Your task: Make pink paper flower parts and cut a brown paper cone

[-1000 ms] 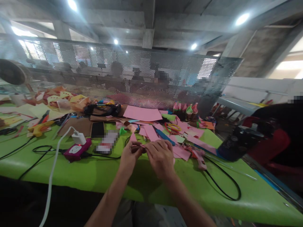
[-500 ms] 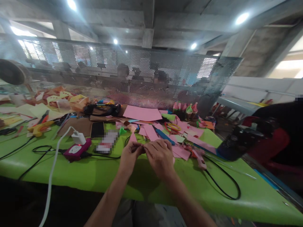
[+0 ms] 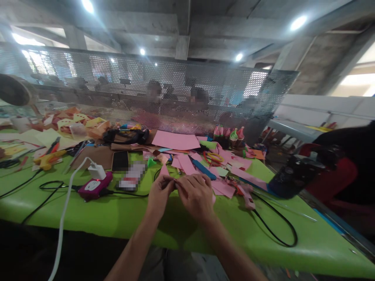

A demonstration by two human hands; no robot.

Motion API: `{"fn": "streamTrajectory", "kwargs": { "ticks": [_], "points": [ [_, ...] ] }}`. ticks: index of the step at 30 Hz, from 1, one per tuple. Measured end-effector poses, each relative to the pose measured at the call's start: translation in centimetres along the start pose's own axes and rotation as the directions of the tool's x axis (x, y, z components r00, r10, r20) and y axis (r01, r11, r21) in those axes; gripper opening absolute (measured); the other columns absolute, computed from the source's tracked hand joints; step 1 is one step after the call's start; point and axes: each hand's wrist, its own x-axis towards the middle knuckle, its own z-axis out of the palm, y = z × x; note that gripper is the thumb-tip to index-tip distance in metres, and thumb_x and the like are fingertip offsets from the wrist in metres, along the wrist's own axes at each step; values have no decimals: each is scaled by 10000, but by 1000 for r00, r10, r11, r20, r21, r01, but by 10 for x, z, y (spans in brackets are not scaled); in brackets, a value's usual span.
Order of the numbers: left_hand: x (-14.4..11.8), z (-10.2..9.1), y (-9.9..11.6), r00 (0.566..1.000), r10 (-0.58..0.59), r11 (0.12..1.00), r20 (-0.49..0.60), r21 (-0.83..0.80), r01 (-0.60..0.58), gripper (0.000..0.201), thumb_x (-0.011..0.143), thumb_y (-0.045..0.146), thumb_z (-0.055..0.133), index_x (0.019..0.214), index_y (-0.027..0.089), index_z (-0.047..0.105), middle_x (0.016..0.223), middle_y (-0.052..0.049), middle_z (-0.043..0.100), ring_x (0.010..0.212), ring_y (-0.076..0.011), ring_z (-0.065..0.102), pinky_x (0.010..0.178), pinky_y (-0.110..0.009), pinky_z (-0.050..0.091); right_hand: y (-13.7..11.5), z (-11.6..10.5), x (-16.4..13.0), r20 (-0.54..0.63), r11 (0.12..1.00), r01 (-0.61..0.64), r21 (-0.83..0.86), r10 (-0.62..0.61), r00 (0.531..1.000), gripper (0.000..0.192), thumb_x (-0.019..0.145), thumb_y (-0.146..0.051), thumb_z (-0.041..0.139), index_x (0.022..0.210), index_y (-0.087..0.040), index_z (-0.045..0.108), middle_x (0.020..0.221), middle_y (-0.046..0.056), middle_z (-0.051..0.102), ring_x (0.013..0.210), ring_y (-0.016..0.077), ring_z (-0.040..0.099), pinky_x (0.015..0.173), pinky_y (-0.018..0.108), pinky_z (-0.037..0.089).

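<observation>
My left hand (image 3: 159,192) is closed in a pinch over the green table. A pointed bit of pink paper (image 3: 164,170) sticks up from behind its fingers. Right beside it, my right hand (image 3: 195,195) is bent palm down with its fingers closed, and its thumb and fingertips meet the left fingertips. What lies between the right fingers is hidden. Just past the right hand, a blue tool handle (image 3: 204,170) lies on strips of pink paper (image 3: 187,164).
Left of my hands are a phone (image 3: 133,175) and a purple power socket (image 3: 95,186) with cables. A glue gun (image 3: 48,159) lies further left. To the right, a dark bottle (image 3: 288,177) stands beside a looped black cord (image 3: 294,234). A perforated metal screen (image 3: 117,93) rises behind the table.
My right hand has shifted very slightly left, toward the left hand. Both hands keep their closed pose, and the things on the table stay put.
</observation>
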Motion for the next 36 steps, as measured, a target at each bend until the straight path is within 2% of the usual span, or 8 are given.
{"fn": "streamTrajectory", "kwargs": {
  "ticks": [4,8,13,17,22,30,36],
  "points": [
    [-1,2,1,1000,-1,999,-16,-38,1,160,710,269,712,777,159,617,717,5,674,717,-124,633,720,-244,506,3,1,1,11,984,-88,155,87,996,112,931,-244,550,936,-245,662,958,23,713,926,222,564,856,378,350],
    [-1,3,0,1000,5,997,1,-73,-5,159,727,268,707,798,155,621,742,0,676,741,-129,638,761,-273,523,8,4,5,20,958,-155,240,155,988,27,860,-232,661,880,-249,668,944,18,710,919,230,566,831,366,374],
    [-1,1,0,1000,4,997,7,-72,-3,163,730,275,713,820,159,642,754,9,664,726,-107,610,712,-228,501,14,2,9,60,934,-219,283,211,976,172,782,-224,743,939,-229,671,934,26,704,933,237,568,814,346,394],
    [0,-2,-2,1000,21,1000,-2,-13,-21,152,735,280,705,828,171,657,753,12,654,717,-106,588,686,-220,477,18,-4,14,131,931,-231,283,201,971,196,774,-261,753,957,-233,690,929,28,712,928,239,575,805,336,396],
    [1,-3,-4,999,41,999,23,-20,-40,141,744,282,695,833,179,660,762,13,652,733,-112,583,708,-235,474,22,-10,21,220,917,-241,317,177,959,81,793,-286,731,847,-230,712,825,24,708,824,209,586,740,303,395],
    [0,0,1,999,30,998,15,-58,-29,194,716,317,726,818,168,656,732,11,652,697,-108,577,686,-237,470,23,-9,25,251,881,-294,370,210,945,74,787,-274,726,760,-215,691,749,16,686,767,196,588,679,280,384],
    [1,0,4,1000,21,996,16,-89,-20,235,661,324,772,783,160,656,712,13,649,673,-100,569,656,-223,467,18,-22,31,261,936,-209,283,135,956,81,781,-308,737,774,-230,714,753,0,704,770,182,596,742,303,344]
  ]
}}
